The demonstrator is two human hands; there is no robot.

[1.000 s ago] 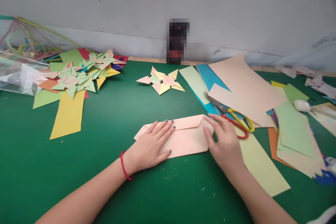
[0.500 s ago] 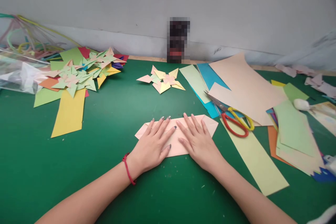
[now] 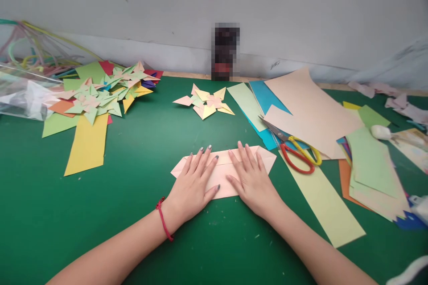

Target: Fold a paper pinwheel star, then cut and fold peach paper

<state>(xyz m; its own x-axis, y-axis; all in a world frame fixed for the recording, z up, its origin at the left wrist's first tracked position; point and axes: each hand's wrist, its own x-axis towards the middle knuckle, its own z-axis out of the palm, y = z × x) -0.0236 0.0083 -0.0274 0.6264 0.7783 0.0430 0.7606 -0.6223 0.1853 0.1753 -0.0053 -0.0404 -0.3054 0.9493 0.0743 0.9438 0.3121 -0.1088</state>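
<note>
A pink folded sheet of paper lies flat on the green tabletop in front of me. Its upper corners are folded in, and a fold runs along its upper part. My left hand rests on the left half with fingers spread. On the right half, my right hand lies flat, its fingers stretched out. The palms cover part of the paper's lower edge. Beyond the hands sits a pink and yellow folded paper star shape.
Scissors with red and yellow handles lie right of my right hand, partly over a pale green strip. Several paper sheets spread behind them. At the left are folded paper stars, a yellow strip and a clear plastic box.
My fingers have shifted slightly: the left hand's fingers have drawn a little left and upward, the right hand's a little upward. The folded paper keeps its shape and place.
</note>
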